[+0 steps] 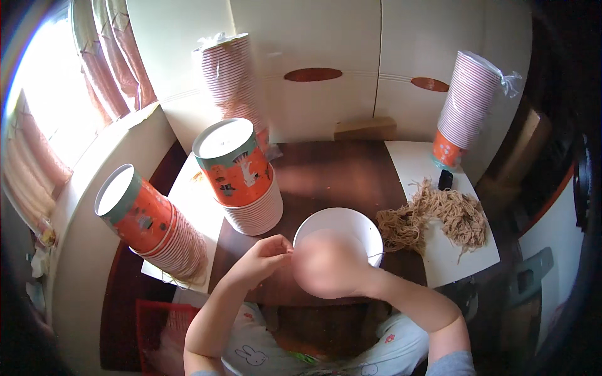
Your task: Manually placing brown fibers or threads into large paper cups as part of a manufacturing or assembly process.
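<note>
A white paper bucket is in front of me at the near edge of the dark table, its open mouth facing up. At its left side is my left hand, with thumb and fingers pinched together by the rim; what they hold, if anything, is too small to make out. My right hand is over the bucket, smeared by motion, so its fingers cannot be read. A short, thin dark line shows at the right rim beside my right wrist. Just right of the bucket lies a bundle of tan cords.
To the left stand two stacks of orange-and-green paper buckets, one upright and one leaning. Tall bagged stacks rise at the back left and back right. A small black object sits behind the cords. Cabinet doors close off the far side.
</note>
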`<state>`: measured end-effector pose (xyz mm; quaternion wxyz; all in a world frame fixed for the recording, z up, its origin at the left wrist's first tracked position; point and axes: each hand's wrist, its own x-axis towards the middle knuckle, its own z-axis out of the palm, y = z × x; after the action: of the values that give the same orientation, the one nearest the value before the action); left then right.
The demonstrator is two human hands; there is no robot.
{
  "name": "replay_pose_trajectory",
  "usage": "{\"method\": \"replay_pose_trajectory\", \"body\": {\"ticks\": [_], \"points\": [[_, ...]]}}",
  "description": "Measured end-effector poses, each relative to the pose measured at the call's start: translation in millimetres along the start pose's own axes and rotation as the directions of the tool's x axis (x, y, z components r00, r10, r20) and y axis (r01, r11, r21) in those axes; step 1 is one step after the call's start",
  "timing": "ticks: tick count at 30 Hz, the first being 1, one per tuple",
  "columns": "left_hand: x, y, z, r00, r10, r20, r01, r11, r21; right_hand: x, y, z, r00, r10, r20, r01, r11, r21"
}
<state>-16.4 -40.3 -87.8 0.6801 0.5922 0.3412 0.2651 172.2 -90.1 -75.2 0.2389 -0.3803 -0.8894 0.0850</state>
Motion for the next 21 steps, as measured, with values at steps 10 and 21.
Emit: {"method": "replay_pose_trajectory", "body": {"ticks": [10, 21], "points": [[-1, -12, 5, 0.968, 0.250, -0.018, -0.206, 0.834, 0.511, 10, 14, 15, 0.970, 0.240, 0.020, -0.223, 0.864, 0.450], [1, -10, -6, 0.997, 0.033, -0.076, -0.029, 0.998, 0.057, 11, 12, 24, 0.979, 0.137, -0.154, -0.104, 0.973, 0.205]]}}
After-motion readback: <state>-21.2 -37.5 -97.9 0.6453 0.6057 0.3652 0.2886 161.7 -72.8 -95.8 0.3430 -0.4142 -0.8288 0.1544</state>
